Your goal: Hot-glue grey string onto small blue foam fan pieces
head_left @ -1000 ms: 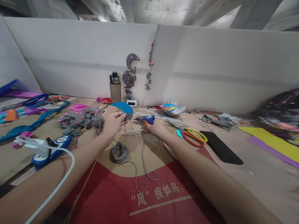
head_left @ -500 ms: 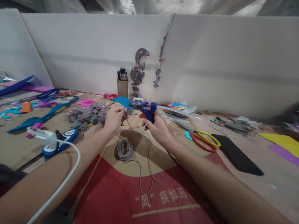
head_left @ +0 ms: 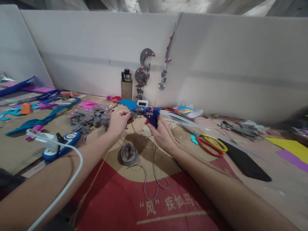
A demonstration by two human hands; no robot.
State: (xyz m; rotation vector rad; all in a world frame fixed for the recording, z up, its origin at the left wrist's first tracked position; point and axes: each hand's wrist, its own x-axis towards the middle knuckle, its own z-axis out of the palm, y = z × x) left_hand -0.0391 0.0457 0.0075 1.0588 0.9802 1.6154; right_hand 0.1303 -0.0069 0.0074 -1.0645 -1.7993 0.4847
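Note:
My left hand pinches a small grey felt piece, partly hidden by the fingers, with a grey cord hanging down from it. Wrapped round the handle of a blue hot glue gun is my right hand, and a clear glue stick juts out of the gun's back. The gun's nozzle points left and is at the felt piece; I cannot tell whether they touch. Below lies a coiled bundle of the cord on the printed cardboard.
Right of my hands lie scissors and a black phone-like slab. A blue and white power strip with a white cable is at left, near a pile of grey felt pieces. A bottle stands before the white board.
The glue gun has tilted slightly, its back end lower and a little further left. My left hand still pinches the felt piece in nearly the same place.

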